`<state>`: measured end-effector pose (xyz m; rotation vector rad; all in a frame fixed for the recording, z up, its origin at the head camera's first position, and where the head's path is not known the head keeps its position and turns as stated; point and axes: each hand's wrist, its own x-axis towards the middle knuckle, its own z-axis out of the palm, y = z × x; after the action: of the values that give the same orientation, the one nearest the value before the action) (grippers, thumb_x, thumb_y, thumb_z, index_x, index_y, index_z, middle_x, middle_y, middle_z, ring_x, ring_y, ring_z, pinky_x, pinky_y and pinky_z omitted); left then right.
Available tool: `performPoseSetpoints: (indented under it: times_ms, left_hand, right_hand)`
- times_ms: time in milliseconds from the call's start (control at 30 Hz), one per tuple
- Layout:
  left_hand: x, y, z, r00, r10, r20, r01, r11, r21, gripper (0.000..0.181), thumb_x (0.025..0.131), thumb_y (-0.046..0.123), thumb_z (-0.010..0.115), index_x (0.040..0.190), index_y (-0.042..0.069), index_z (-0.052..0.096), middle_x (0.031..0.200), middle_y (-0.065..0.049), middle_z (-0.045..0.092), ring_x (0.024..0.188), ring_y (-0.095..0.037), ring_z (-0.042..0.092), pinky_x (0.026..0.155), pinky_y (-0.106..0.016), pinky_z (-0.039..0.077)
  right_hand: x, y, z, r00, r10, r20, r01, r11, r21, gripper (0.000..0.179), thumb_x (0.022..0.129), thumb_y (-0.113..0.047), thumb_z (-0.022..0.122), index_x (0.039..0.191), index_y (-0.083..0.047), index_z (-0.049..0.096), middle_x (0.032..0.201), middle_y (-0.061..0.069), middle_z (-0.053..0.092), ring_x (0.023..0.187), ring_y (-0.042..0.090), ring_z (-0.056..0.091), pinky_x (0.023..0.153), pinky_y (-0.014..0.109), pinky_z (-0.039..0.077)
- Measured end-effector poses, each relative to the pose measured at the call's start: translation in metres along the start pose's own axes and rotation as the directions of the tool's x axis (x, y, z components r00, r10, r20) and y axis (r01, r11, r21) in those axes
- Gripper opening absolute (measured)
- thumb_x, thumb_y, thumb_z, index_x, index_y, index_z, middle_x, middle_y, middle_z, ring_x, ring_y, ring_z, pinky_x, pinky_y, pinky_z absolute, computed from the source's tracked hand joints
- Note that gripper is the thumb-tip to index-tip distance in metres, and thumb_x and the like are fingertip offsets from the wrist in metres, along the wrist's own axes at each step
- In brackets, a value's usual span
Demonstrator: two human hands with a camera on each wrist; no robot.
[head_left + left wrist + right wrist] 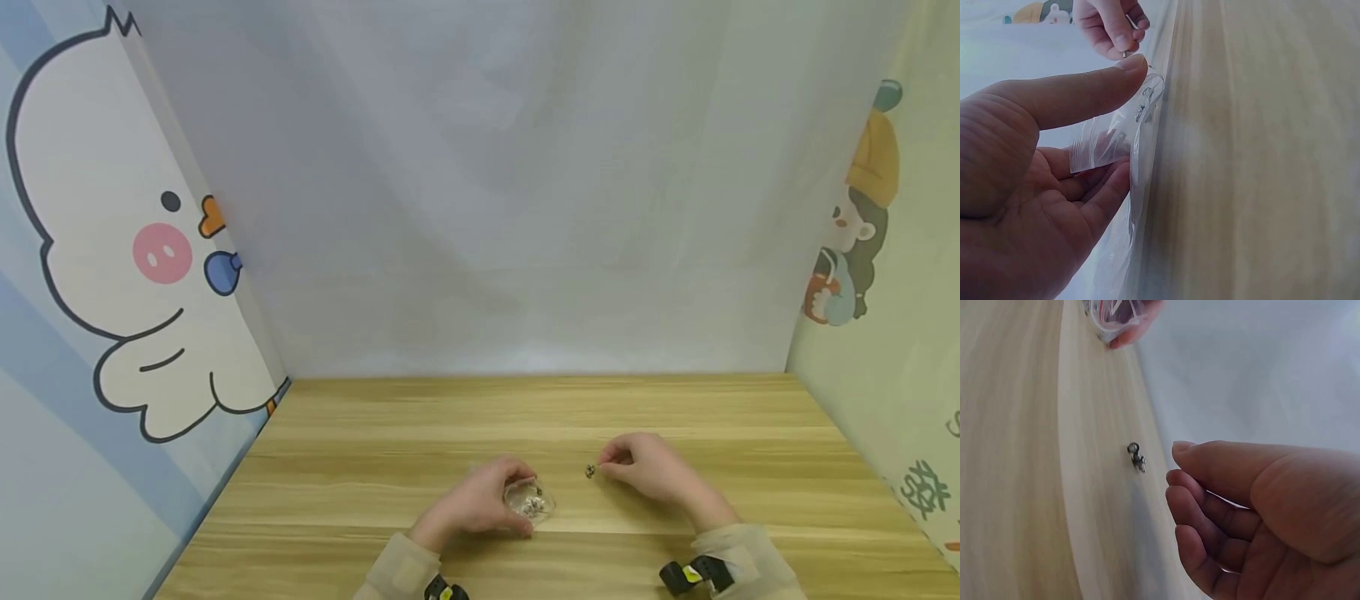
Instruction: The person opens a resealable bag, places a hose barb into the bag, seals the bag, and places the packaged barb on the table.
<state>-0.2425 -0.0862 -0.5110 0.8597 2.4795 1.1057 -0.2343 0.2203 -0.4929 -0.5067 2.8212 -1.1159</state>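
My left hand (487, 500) holds a small clear plastic zip bag (530, 502) low over the wooden table, thumb on one side and fingers on the other. Small shiny metal pieces (1142, 103) show through the film of the bag (1100, 147). A tiny cluster of metal parts (1136, 457), one of them ring-shaped, lies on the table just off the fingertips of my right hand (648, 468). In the right wrist view, the right hand (1254, 506) has bent fingers with a gap below the thumb, and nothing shows between them. The exact kind of the parts is too small to tell.
The wooden table (360, 450) reaches back to a pale grey curtain (487, 208). Cartoon-printed panels stand at both sides, a white duck (97, 208) at left and a child figure (847, 250) at right. Wrist bands with cameras (697, 575) sit on both forearms.
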Motion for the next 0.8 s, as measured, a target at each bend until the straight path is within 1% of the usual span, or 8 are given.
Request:
performPoseSetpoints:
  times_ms: [200, 367, 633, 800]
  left_hand:
    - [0.001, -0.001, 0.0, 1.0, 0.002, 0.0, -0.002, 1.0, 0.005, 0.07, 0.072, 0.014, 0.1, 0.133, 0.004, 0.067, 0.131, -0.002, 0.067, 0.125, -0.02, 0.061, 0.113, -0.038, 0.048]
    - [0.0, -0.001, 0.0, 1.0, 0.003, -0.005, -0.003, 1.0, 0.014, 0.07, 0.071, 0.014, 0.1, 0.132, 0.005, 0.067, 0.13, -0.001, 0.067, 0.123, -0.019, 0.062, 0.112, -0.038, 0.048]
    - [-0.001, 0.0, 0.0, 1.0, 0.003, -0.01, -0.003, 1.0, 0.022, 0.07, 0.071, 0.015, 0.1, 0.132, 0.006, 0.067, 0.129, -0.001, 0.068, 0.123, -0.018, 0.062, 0.112, -0.038, 0.048]
    - [-0.001, 0.0, 0.0, 1.0, -0.001, -0.007, 0.001, 1.0, 0.014, 0.07, 0.072, 0.015, 0.1, 0.132, 0.005, 0.067, 0.13, -0.001, 0.067, 0.124, -0.02, 0.062, 0.113, -0.039, 0.048]
  right_hand:
    - [0.003, -0.006, 0.007, 0.998, -0.066, 0.025, 0.064, 0.996, 0.055, 0.005, 0.098, -0.014, 0.077, 0.096, -0.009, 0.077, 0.089, -0.007, 0.072, 0.081, 0.007, 0.065, 0.074, 0.027, 0.055]
    - [0.004, -0.009, 0.015, 0.992, -0.125, 0.016, 0.124, 0.99, 0.068, 0.006, 0.098, -0.012, 0.076, 0.095, -0.008, 0.077, 0.088, -0.007, 0.072, 0.08, 0.005, 0.064, 0.073, 0.026, 0.056]
    - [0.003, -0.024, 0.025, 0.989, -0.145, 0.03, 0.141, 0.984, 0.108, 0.004, 0.096, -0.012, 0.079, 0.095, -0.008, 0.077, 0.088, -0.007, 0.072, 0.08, 0.004, 0.065, 0.074, 0.026, 0.057]
    - [0.004, -0.03, 0.033, 0.987, -0.157, 0.032, 0.153, 0.982, 0.111, 0.005, 0.096, -0.012, 0.079, 0.095, -0.008, 0.078, 0.087, -0.009, 0.073, 0.08, 0.003, 0.065, 0.074, 0.025, 0.058]
